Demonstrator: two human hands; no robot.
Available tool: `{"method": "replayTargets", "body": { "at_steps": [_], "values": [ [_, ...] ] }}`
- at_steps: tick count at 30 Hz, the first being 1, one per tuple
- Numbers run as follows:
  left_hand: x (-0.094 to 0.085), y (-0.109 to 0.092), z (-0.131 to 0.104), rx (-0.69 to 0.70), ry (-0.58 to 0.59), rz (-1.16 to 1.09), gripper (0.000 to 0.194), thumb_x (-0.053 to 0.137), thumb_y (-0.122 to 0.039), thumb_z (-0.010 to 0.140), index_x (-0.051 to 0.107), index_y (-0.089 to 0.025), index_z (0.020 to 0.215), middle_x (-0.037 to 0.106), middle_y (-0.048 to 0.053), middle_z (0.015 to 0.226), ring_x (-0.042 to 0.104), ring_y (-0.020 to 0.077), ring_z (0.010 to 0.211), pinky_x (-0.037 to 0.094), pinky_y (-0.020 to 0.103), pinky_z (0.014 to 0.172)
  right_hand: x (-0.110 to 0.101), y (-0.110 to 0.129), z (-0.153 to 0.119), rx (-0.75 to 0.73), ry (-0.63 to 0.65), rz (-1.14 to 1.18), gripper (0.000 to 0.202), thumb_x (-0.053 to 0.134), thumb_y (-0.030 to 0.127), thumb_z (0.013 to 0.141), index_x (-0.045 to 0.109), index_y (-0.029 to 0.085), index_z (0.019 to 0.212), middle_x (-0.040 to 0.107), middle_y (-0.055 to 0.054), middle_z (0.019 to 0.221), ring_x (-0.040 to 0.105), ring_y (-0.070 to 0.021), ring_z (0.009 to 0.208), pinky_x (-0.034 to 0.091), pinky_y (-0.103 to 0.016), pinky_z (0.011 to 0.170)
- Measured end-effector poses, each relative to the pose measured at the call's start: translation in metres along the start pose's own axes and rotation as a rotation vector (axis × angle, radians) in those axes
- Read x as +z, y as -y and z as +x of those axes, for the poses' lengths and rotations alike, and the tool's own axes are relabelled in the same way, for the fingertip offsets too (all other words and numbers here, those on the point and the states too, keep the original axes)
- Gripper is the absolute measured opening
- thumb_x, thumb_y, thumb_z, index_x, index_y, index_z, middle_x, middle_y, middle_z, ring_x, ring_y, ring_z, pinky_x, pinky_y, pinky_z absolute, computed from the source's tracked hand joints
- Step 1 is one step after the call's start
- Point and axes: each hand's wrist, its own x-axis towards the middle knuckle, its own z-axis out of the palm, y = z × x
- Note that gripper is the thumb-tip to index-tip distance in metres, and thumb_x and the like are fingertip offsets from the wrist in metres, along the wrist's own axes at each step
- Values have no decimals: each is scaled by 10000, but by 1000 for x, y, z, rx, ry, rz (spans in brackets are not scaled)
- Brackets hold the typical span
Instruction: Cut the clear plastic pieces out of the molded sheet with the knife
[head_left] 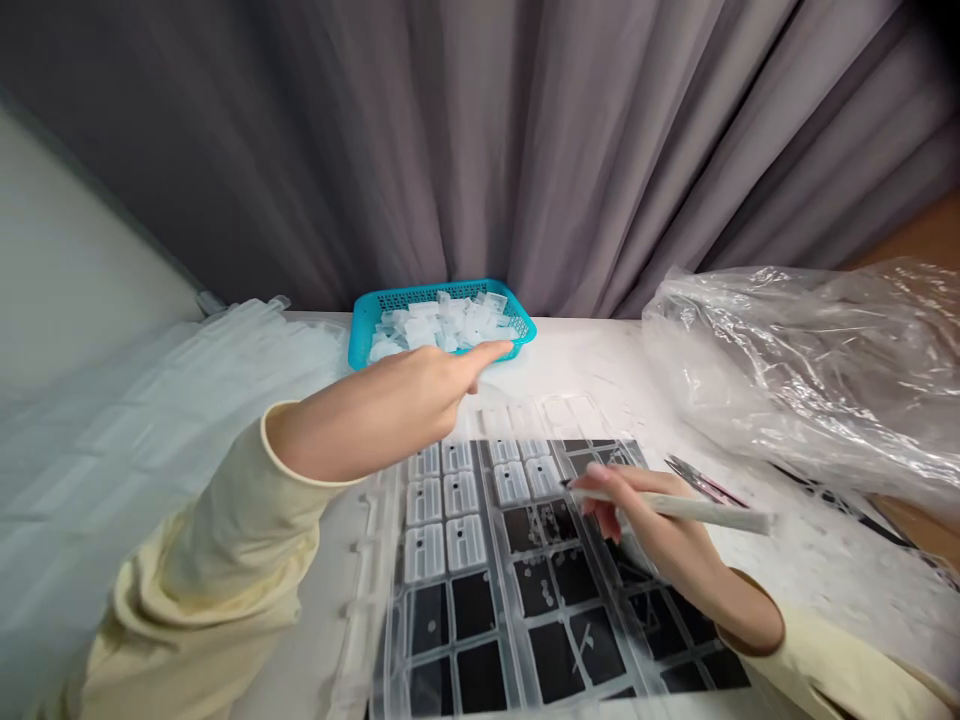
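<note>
My left hand (420, 395) reaches forward over the far part of a clear plastic tray (504, 610), its index finger stretched toward the near right rim of a turquoise basket (360, 340). The basket holds a heap of translucent white pieces (450, 320). Whether my other left fingers hold anything is hidden. My right hand (637, 510) grips a white pen-like tool (712, 513), its dark tip near the white pieces (541, 477) in the tray. Several pieces with a small dark dot sit in the upper compartments; lower ones show a black sheet below and small clear scraps.
Stacked translucent plastic trays (202, 390) lie at the left. Crumpled clear plastic film (810, 370) covers the back right. Tweezers (705, 482) rest beyond my right hand. A grey curtain (465, 140) hangs behind the white table (592, 350).
</note>
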Motion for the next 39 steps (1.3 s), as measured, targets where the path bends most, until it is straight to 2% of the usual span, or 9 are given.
{"method": "replayTargets", "body": {
  "at_steps": [2, 4, 7, 11, 17, 21, 28, 33, 39],
  "values": [
    [-2, -14, -13, 7, 25, 0, 316, 299, -157, 905, 513, -149, 1137, 600, 29, 836, 576, 159, 731, 423, 282, 700, 13, 9, -7, 135, 209, 155, 335, 519, 400, 850, 595, 164, 625, 556, 9, 470, 504, -94, 402, 395, -217, 412],
    [5, -27, -27, 35, 74, -19, 271, 339, -159, 885, 556, -147, 1047, 572, 40, 849, 561, 160, 742, 420, 269, 675, 30, 15, -13, 208, 329, 318, 259, 562, 388, 819, 513, 178, 675, 576, 24, 488, 499, -89, 360, 365, -189, 346],
    [28, -39, -50, 82, 172, -87, 225, 411, -144, 841, 581, -162, 986, 522, 38, 864, 533, 142, 725, 414, 248, 639, 52, 13, -15, 218, 331, 451, 256, 587, 353, 795, 406, 202, 698, 602, 36, 523, 504, -89, 339, 371, -179, 321],
    [63, -39, -76, 142, 242, -179, 175, 515, -177, 796, 593, -193, 952, 484, 24, 836, 506, 148, 721, 415, 259, 630, 67, 4, -12, 193, 256, 419, 321, 597, 302, 780, 361, 196, 590, 568, 42, 463, 493, -74, 327, 365, -165, 323],
    [91, -30, -81, 249, 32, -138, 118, 480, -176, 830, 591, -183, 872, 503, 77, 1079, 473, 234, 998, 379, 366, 797, 70, -2, -13, 171, 187, 393, 331, 573, 279, 797, 346, 202, 569, 556, 50, 442, 493, -77, 330, 347, -172, 338],
    [98, -27, -75, 324, 31, -121, 142, 431, -162, 863, 564, -158, 814, 554, 48, 948, 511, 182, 893, 379, 334, 771, 71, -1, -14, 144, 173, 348, 326, 563, 272, 803, 345, 207, 570, 554, 45, 423, 510, -93, 346, 367, -190, 374],
    [105, -24, -71, 465, 2, -42, 114, 449, -135, 840, 559, -148, 810, 576, 22, 837, 532, 160, 865, 400, 323, 790, 71, 2, -13, 68, 146, 236, 344, 520, 270, 819, 342, 209, 531, 524, 35, 392, 503, -100, 344, 356, -198, 384],
    [108, -28, -71, 524, -98, 21, 131, 470, -93, 802, 566, -134, 723, 571, 30, 743, 548, 168, 786, 454, 315, 711, 70, 3, -12, -2, 166, 103, 317, 481, 181, 801, 334, 204, 520, 472, 48, 392, 489, -92, 339, 339, -199, 390],
    [113, -32, -77, 517, -233, 31, 155, 452, -78, 834, 581, -136, 772, 612, 53, 775, 584, 173, 851, 518, 312, 765, 66, 5, -12, -69, 231, -38, 295, 439, 114, 771, 278, 208, 542, 403, 57, 403, 419, -71, 357, 267, -197, 378]
  ]
}}
